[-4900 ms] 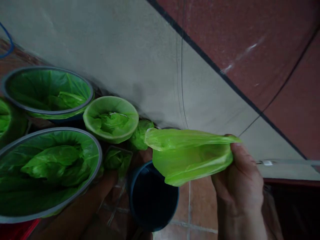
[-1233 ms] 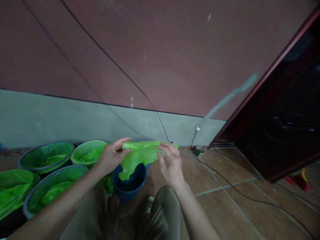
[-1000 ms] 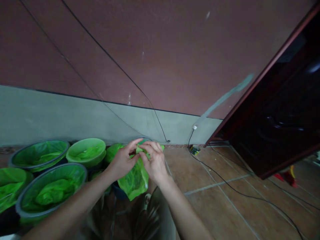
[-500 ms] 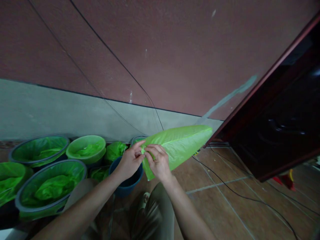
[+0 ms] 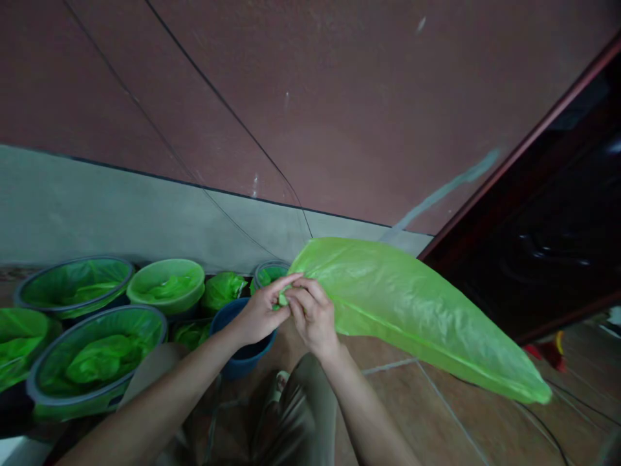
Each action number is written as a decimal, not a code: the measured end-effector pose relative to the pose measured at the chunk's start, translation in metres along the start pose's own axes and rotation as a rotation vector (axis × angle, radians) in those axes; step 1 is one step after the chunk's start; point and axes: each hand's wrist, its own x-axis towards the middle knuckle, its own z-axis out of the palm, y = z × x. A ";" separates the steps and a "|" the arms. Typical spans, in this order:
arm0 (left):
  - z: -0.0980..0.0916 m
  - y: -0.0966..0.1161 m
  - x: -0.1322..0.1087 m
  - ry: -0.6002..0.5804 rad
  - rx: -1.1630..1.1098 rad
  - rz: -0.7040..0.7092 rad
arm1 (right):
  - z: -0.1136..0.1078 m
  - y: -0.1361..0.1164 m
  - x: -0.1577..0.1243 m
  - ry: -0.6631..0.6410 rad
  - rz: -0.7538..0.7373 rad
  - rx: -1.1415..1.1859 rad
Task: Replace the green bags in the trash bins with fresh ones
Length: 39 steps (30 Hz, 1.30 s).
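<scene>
- The left hand [image 5: 264,310] and right hand [image 5: 313,314] are meeting above and just right of the rim of the blue bin [image 5: 248,366]; all 2 hands are pinching the gathered end of a green plastic bag [image 5: 417,301].
- Both hands seem to be sharing that end because thin film is slipping easily; 2 pinches are probably giving finer control than 1.
- The bag is bulging, so it is probably carrying air, which may be why it is standing out sideways instead of drooping.
- Its long axis is running from the fingertips near the blue bin outward to the right and slightly toward the person. The narrow tip is pointing away from the bin, over the tiled floor [image 5: 398,395]; whether it is touching the floor, I cannot tell.
- The blue bin itself is standing upright, its inside showing no green lining, likely close for easy reach.
- Left of the blue bin, a front gray-rimmed bin [image 5: 72,404], a rear gray-rimmed bin [image 5: 72,307] and a pale green bin [image 5: 169,307] are holding crumpled green plastic. Film is showing below the gray rims, presumably folded over to stop it sliding inward.
</scene>
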 end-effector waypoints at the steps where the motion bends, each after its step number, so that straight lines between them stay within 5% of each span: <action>1: 0.001 0.000 0.001 -0.021 -0.006 0.002 | -0.004 -0.002 0.001 0.006 0.004 0.006; 7: 0.017 -0.003 0.006 -0.227 -0.095 -0.072 | -0.035 -0.014 0.004 0.033 0.065 0.017; 12: 0.036 -0.004 0.002 -0.394 -0.202 -0.112 | -0.066 -0.021 0.003 0.199 0.204 0.022; 20: 0.057 -0.031 -0.015 -0.512 0.096 -0.177 | -0.123 -0.040 0.015 0.580 0.213 0.132; 27: 0.006 -0.052 -0.031 -0.401 0.492 -0.173 | -0.194 0.004 0.002 0.882 0.289 -0.149; 32: -0.031 -0.036 -0.028 -0.405 0.613 -0.232 | -0.204 0.054 -0.019 0.715 0.624 -0.063; 36: -0.050 -0.003 0.012 -0.504 0.777 -0.181 | -0.212 0.077 0.018 0.551 0.863 0.179; 39: -0.067 0.038 0.055 -0.339 0.980 -0.122 | -0.235 0.065 0.052 0.613 0.580 0.203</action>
